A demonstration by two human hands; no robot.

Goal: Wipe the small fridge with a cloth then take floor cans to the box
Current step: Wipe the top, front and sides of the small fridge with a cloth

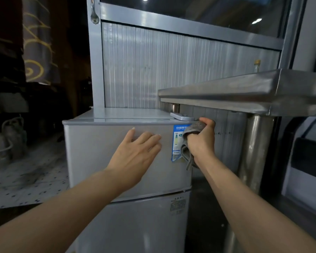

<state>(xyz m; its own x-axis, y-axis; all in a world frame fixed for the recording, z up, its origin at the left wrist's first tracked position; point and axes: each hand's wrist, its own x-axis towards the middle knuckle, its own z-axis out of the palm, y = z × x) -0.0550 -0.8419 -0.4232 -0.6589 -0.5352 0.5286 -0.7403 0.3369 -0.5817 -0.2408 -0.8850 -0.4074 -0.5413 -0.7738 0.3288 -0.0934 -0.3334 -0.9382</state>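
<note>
A small silver two-door fridge (91,154) fills the middle of the view, with a blue energy label (177,143) on its upper door. My left hand (135,152) lies flat and open against the upper door, fingers spread. My right hand (201,141) grips a grey cloth (192,132) and presses it on the upper door's right top corner, over the label and just below the white hinge (181,116). A strip of the cloth hangs down under my fist. No cans or box are in view.
A stainless steel table (244,92) juts out at the right, above the fridge's corner, on a round steel leg (255,152). A ribbed metal wall panel (171,70) stands behind. Plastic jugs (5,141) sit on the speckled floor (26,179) at the left.
</note>
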